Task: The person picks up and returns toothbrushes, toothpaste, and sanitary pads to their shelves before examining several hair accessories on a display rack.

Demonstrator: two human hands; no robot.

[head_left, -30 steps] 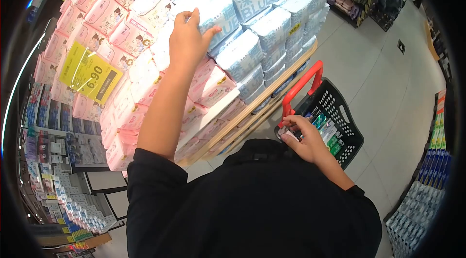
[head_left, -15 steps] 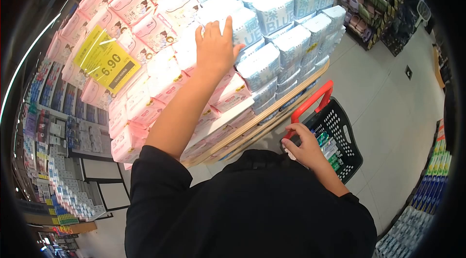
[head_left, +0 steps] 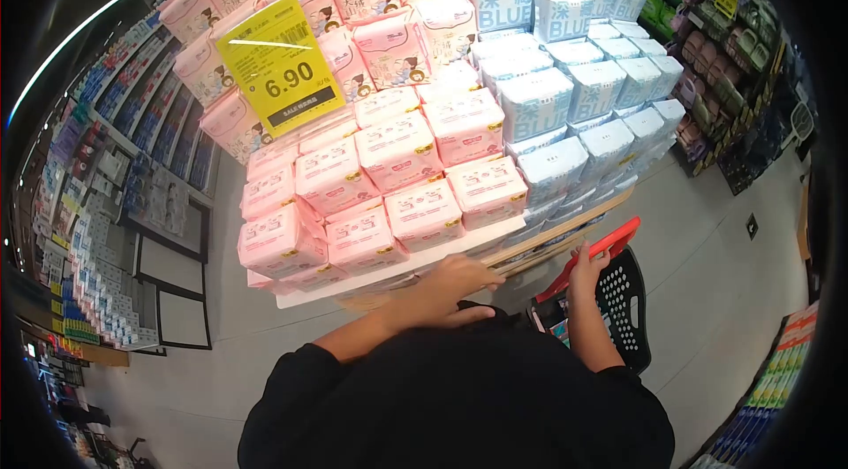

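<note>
My left hand (head_left: 455, 288) is in front of my body with its fingers stretched out, holding nothing. It hovers by the lower front edge of a display of soft plastic-wrapped packs. Nearest to it are pink packs (head_left: 425, 215) stacked in rows. My right hand (head_left: 585, 273) is closed around the red handle (head_left: 616, 241) of a black shopping basket (head_left: 625, 306). My forearm and shirt partly hide the basket and the items inside. To the right of the pink stack stand light blue packs (head_left: 553, 167) marked "BLUE".
A yellow price sign (head_left: 281, 67) reading 6.90 stands before the upright pink packs. Shelves of boxed goods (head_left: 124, 71) run along the left. A rack of slippers (head_left: 720, 54) is at the right. Grey tiled floor (head_left: 698, 266) lies beyond the basket.
My left hand has drawn back from above the blue packs to in front of my body. My right hand has moved up along with the basket handle. The view has shifted, showing more pink packs.
</note>
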